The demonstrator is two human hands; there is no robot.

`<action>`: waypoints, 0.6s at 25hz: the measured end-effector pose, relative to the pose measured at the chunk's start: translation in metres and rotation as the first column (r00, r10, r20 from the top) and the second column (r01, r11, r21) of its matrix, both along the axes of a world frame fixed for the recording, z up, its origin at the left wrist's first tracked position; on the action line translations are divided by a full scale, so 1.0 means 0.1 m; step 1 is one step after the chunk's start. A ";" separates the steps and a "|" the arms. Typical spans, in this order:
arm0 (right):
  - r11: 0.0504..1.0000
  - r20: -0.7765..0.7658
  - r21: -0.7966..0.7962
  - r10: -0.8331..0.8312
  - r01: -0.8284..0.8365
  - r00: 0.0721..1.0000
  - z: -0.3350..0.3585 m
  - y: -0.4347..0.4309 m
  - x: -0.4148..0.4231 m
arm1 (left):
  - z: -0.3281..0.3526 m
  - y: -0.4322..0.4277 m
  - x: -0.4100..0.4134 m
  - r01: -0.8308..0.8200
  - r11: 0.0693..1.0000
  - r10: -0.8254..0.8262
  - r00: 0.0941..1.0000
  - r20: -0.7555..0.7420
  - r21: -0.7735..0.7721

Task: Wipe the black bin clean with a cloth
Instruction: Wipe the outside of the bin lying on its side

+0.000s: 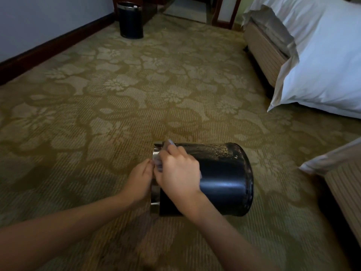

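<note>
We see the black bin (220, 178) lying on its side on the patterned carpet (117, 94), its metal rim (155, 207) facing left and its base toward the bed (322, 55). Our right hand (175, 171) has its fingers curled round a pale cloth (170, 143), pressing it against the rim. Our left hand (139, 178) grips the rim's edge with bent fingers. A second bin (130, 20) stands upright by the wall.

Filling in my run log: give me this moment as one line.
stage: wiping | black bin: on its side on carpet | right hand: grips cloth at metal rim | left hand: holds metal rim
</note>
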State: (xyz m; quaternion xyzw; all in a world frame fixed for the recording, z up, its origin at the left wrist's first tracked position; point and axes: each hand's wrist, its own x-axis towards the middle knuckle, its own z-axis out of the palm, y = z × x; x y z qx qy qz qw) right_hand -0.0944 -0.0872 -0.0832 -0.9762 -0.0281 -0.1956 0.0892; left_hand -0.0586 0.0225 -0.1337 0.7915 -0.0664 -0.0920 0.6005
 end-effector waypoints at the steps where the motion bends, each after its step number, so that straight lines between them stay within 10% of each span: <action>1: 1.000 -0.017 0.004 -0.007 0.007 1.000 0.02 -0.07 0.02 | 0.00 -0.01 0.01 -0.013 1.000 0.012 1.000 -0.021 -0.004; 7: 0.883 -0.049 0.148 -0.444 0.446 0.895 0.00 -1.54 -0.48 | -0.01 0.01 -0.08 0.012 0.999 -0.016 0.995 -0.097 -0.038; 15: 0.842 -0.051 0.169 -0.511 0.512 0.858 -0.06 -1.47 -0.76 | 0.03 0.12 -0.39 0.082 0.997 -0.081 0.995 -0.064 0.000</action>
